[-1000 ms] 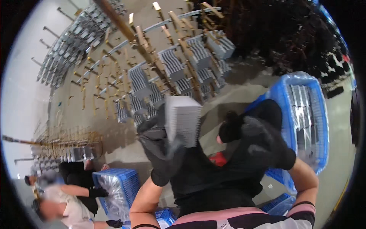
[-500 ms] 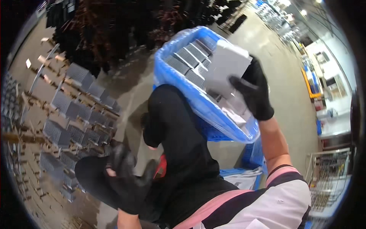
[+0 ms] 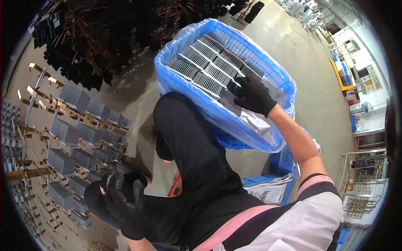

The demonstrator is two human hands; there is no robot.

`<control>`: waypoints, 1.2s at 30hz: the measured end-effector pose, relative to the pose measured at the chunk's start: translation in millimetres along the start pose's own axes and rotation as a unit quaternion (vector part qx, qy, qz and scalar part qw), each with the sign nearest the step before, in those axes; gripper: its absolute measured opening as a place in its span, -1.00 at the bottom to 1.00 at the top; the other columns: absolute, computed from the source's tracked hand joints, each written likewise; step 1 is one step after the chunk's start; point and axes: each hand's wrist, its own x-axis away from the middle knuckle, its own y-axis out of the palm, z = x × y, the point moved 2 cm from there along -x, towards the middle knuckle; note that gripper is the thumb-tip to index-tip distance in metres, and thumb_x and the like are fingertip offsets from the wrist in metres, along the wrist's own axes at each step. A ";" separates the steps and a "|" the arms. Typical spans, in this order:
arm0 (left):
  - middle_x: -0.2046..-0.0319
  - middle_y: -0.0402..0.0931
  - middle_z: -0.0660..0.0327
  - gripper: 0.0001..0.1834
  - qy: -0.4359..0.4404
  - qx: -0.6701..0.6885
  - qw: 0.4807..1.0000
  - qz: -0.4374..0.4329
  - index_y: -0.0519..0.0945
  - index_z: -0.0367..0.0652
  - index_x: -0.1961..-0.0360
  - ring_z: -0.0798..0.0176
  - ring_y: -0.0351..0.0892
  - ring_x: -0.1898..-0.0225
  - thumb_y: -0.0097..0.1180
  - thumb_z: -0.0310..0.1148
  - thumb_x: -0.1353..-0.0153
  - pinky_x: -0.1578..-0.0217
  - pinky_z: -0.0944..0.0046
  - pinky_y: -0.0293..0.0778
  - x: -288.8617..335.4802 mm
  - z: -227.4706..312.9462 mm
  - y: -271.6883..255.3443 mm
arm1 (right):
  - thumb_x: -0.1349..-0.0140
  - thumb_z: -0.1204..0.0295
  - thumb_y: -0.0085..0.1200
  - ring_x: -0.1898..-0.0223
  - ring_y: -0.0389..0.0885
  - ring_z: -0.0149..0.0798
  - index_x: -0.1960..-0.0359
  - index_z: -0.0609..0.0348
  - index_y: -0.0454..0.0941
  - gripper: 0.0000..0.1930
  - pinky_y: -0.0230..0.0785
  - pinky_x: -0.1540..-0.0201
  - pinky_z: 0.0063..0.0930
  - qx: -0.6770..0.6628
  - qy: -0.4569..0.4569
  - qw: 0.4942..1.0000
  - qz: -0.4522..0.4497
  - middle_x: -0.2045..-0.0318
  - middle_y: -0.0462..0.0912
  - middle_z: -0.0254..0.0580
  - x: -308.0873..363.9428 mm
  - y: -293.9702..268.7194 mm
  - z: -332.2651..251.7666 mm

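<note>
My right hand [image 3: 256,96], in a black glove, reaches into a blue crate [image 3: 268,53] lined with clear plastic. Its fingers and thumb span the end of a grey finned heat sink [image 3: 233,89] at the near end of the packed rows. Other finned heat sinks [image 3: 205,56] lie side by side there, with pale strips between rows. White paper sheets [image 3: 257,123] lie in the crate's near end, partly under my right wrist. My left hand [image 3: 122,196], also gloved in black, hovers by my left knee with fingers curled and thumb apart, holding nothing I can see.
At the left, several finned heat sinks [image 3: 65,129] hang on a rack with metal hooks [image 3: 39,90]. Dark parts [image 3: 113,33] hang in a dense cluster beyond. Below the crate stands another blue crate [image 3: 289,161] with folded sheets beside it. A red stool part [image 3: 176,184] shows between my legs.
My right hand has lowered the grey piece from above the crate into the rows and moved slightly left. The left hand has shifted a little left and down.
</note>
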 end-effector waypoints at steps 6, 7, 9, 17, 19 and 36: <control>0.02 0.56 -0.02 -0.58 -0.086 -0.023 0.994 0.064 0.56 -0.29 0.05 -0.05 0.53 -0.05 0.30 -0.20 -0.21 -0.12 0.00 0.39 24.8 -54.2 -7.5 | 0.11 0.14 0.39 0.00 0.54 0.13 -0.11 0.11 0.49 -0.30 0.43 -0.01 -0.04 0.104 -0.024 0.994 0.025 0.04 0.56 0.08 3.2 -9.1 -6.4; 0.03 0.57 -0.01 -0.60 -0.126 -0.004 0.988 0.094 0.56 -0.29 0.05 0.00 0.54 -0.04 0.28 -0.21 -0.24 -0.11 0.04 0.40 29.9 -71.5 -11.0 | 0.12 0.13 0.39 -0.01 0.54 0.12 -0.12 0.10 0.49 -0.29 0.43 -0.02 -0.03 0.096 -0.010 0.995 0.000 0.02 0.56 0.07 0.0 -11.5 -10.0; 0.03 0.57 0.02 -0.62 -0.205 -0.005 0.970 0.127 0.56 -0.29 0.04 0.06 0.54 -0.03 0.26 -0.23 -0.26 -0.10 0.08 0.41 33.2 -94.5 -28.2 | 0.13 0.12 0.40 -0.03 0.53 0.12 -0.12 0.09 0.49 -0.28 0.42 -0.03 -0.01 0.080 -0.010 0.996 -0.025 0.01 0.57 0.05 -7.8 -8.6 -21.3; 0.33 0.44 0.28 -0.74 -0.384 0.179 0.872 0.245 0.49 -0.25 0.12 0.41 0.43 0.29 0.19 -0.29 -0.35 0.22 0.37 0.42 88.0 -177.8 -58.5 | -0.15 0.50 0.24 -0.19 0.44 0.06 -0.18 0.18 0.48 -0.49 0.27 -0.24 -0.15 -0.067 -0.217 0.965 0.131 -0.12 0.53 0.03 -2.4 -55.2 -113.7; 0.34 0.46 0.29 -0.70 -0.416 0.245 0.834 0.267 0.50 -0.28 0.14 0.40 0.41 0.34 0.23 -0.26 -0.32 0.29 0.34 0.42 94.0 -187.1 -58.1 | -0.15 0.50 0.23 -0.19 0.44 0.07 -0.18 0.18 0.49 -0.50 0.27 -0.25 -0.15 -0.099 -0.274 0.949 0.116 -0.12 0.54 0.03 -13.8 -36.0 -138.4; 0.65 0.47 0.17 -0.53 -0.315 0.193 0.916 0.156 0.52 -0.31 0.59 0.24 0.46 0.58 0.43 -0.11 -0.06 0.51 0.17 0.34 61.3 -271.9 -67.5 | -0.25 0.47 0.12 -0.13 0.49 0.14 -0.05 0.24 0.58 -0.68 0.28 -0.26 -0.10 -0.169 -0.332 0.926 0.066 -0.05 0.59 0.10 -38.7 -2.0 -202.5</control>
